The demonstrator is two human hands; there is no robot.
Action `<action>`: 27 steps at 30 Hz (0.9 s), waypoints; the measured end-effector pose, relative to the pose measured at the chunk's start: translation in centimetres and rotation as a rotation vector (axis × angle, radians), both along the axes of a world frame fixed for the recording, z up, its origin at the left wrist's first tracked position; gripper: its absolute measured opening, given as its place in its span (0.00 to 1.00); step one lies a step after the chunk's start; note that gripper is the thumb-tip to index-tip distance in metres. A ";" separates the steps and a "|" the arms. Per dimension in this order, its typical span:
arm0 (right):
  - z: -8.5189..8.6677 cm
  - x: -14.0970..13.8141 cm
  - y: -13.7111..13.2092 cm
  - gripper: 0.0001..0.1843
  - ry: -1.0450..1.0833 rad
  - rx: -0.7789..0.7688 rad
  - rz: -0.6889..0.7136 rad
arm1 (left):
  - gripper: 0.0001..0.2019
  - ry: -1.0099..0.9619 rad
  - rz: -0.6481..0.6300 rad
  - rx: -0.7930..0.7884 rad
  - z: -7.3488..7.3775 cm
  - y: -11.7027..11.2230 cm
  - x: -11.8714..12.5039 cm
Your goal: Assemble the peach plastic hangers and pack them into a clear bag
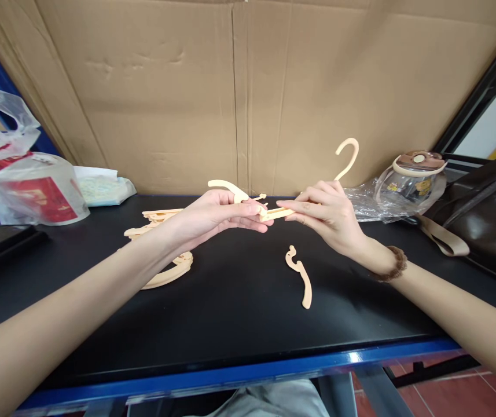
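Above the table, my left hand (213, 215) pinches a cream plastic hanger arm (227, 186), whose curved end sticks up past the fingers. My right hand (331, 215) is closed on the hanger body (279, 214), a grooved bar of the same cream plastic. A hook (354, 155) rises behind that hand. Bar and arm meet at my left fingertips; whether they are joined is hidden by the fingers. One loose hanger arm (303, 277) lies flat below my hands. More curved hanger pieces (172, 273) lie partly behind my left forearm.
A roll in a plastic bag (41, 188) and a tissue pack (106, 188) stand at the left, near a dark flat object (4, 243). At right are clear wrapping (360, 202), a clear bottle (415, 179) and a dark bag (491, 214). Cardboard (165, 104) backs the black table (239, 324).
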State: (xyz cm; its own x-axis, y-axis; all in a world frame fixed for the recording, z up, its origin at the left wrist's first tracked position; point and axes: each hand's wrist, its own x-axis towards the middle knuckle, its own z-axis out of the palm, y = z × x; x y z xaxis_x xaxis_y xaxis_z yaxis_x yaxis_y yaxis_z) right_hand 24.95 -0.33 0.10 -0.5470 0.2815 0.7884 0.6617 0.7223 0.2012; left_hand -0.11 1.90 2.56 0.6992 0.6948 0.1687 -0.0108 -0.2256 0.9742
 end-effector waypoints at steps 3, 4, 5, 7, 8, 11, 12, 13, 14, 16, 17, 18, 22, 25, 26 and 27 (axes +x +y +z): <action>-0.2 -0.1 0.0 0.15 0.012 -0.045 0.001 | 0.09 0.013 0.033 0.027 0.3 -0.4 0.1; -0.2 -0.2 0.0 0.15 0.016 -0.061 -0.001 | 0.09 0.023 0.056 0.045 0.4 -0.5 0.1; -0.2 -0.2 -0.1 0.16 0.021 -0.080 -0.006 | 0.09 0.037 0.083 0.072 0.5 -0.6 0.1; -0.2 -0.3 -0.2 0.16 0.029 -0.113 -0.018 | 0.09 0.081 0.144 0.153 0.6 -0.8 0.2; -0.2 -0.4 -0.2 0.16 0.028 -0.122 -0.024 | 0.09 0.108 0.174 0.201 0.6 -0.8 0.3; -0.2 -0.5 -0.3 0.15 0.009 -0.128 -0.062 | 0.10 0.164 0.266 0.343 0.6 -1.1 0.5; -0.2 -0.6 -0.4 0.15 0.001 -0.133 -0.079 | 0.11 0.172 0.302 0.374 0.6 -1.2 0.6; -0.2 -0.7 -0.4 0.16 0.000 -0.142 -0.098 | 0.11 0.173 0.335 0.388 0.6 -1.3 0.7; -0.2 -0.8 -0.4 0.16 0.008 -0.153 -0.119 | 0.11 0.165 0.363 0.385 0.5 -1.5 0.9; -0.3 -0.9 -0.5 0.17 0.049 -0.176 -0.155 | 0.12 0.126 0.380 0.332 0.4 -1.9 1.2; -0.3 -1.0 -0.5 0.17 0.074 -0.184 -0.169 | 0.12 0.095 0.381 0.299 0.4 -2.1 1.4; -0.3 -1.1 -0.6 0.17 0.096 -0.192 -0.176 | 0.13 0.063 0.378 0.270 0.3 -2.3 1.5; -0.2 -1.3 -0.8 0.17 0.118 -0.229 -0.190 | 0.13 -0.004 0.383 0.230 0.1 -2.6 1.9; -0.1 -1.3 -0.8 0.19 0.091 -0.223 -0.254 | 0.11 -0.033 0.414 0.235 -0.4 -2.3 2.1; 0.0 -1.2 -0.6 0.20 0.061 -0.198 -0.268 | 0.10 -0.056 0.442 0.236 -0.5 -2.1 2.1; 0.1 -1.1 -0.5 0.19 0.019 -0.164 -0.277 | 0.11 -0.087 0.481 0.237 -0.7 -1.9 2.1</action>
State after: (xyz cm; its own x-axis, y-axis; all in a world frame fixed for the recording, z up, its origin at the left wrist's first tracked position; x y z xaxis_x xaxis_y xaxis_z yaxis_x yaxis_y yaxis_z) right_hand 23.88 -0.82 0.15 -0.4176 0.5417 0.7295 0.8401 0.5360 0.0829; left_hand 1.99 0.03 1.88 0.2883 0.8688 0.4025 0.0691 -0.4382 0.8962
